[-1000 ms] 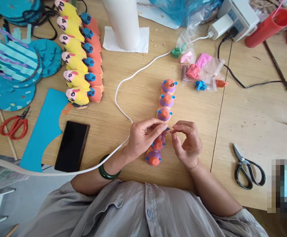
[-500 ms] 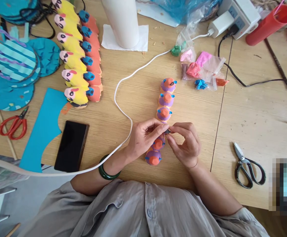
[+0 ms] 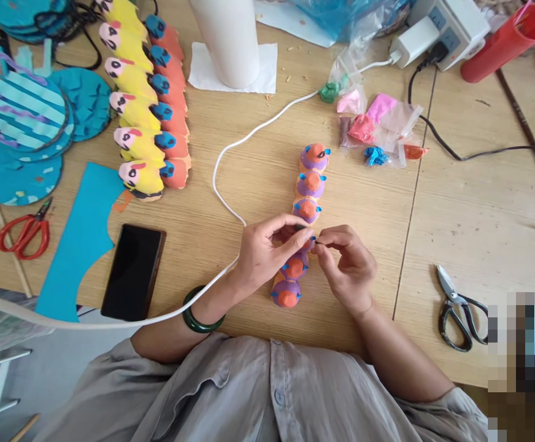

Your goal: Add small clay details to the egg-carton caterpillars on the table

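Observation:
A row of orange and purple egg-carton cups [image 3: 311,184] with orange noses and small blue ears lies on the table, running away from me. The far cup also carries a black mark. Over its middle, my left hand [image 3: 267,255] is closed, with a dark piece of modelling clay [image 3: 299,227] showing between thumb and fingers. Just right of it, my right hand [image 3: 348,264] pinches a tiny black bit of clay [image 3: 317,242] between thumb and forefinger. My left hand partly hides the cups beneath it.
Small bags of coloured clay [image 3: 364,126] lie beyond the row. Black-handled scissors [image 3: 454,301] rest at right, red-handled ones [image 3: 26,233] at left. A phone [image 3: 134,270], blue card [image 3: 78,233], yellow painted cartons [image 3: 138,104] and a white cable [image 3: 216,178] also occupy the table.
My hands have moved slightly apart. The dark clay that was between both sets of fingertips now shows in my left hand, and a tiny bit is in my right fingertips.

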Motion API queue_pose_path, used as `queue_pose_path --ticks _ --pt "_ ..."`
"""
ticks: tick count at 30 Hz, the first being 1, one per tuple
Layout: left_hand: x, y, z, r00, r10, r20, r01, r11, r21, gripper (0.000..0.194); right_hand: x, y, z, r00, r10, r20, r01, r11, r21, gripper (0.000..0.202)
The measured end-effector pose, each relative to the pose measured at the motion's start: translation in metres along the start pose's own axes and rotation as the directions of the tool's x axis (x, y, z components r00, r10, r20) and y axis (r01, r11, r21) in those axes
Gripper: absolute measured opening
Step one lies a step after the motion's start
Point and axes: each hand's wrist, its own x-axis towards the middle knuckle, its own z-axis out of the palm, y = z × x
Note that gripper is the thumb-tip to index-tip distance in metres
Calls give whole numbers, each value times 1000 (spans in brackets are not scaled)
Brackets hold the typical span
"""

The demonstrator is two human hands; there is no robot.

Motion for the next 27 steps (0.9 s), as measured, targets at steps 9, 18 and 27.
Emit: queue_pose_path --ticks 9,18,27 --pt "6 -4 -2 997 24 -70 -36 983 -182 30 -1 5 1 917 399 -4 -362 836 411 11" --pt "5 -3 -1 999 11 -47 -20 981 -191 22 4 -3 0 917 400 -7 -381 879 287 23" --pt "4 -6 -1 999 -14 -43 6 983 -183 16 2 5 0 897 442 -27 -404 842 358 30"
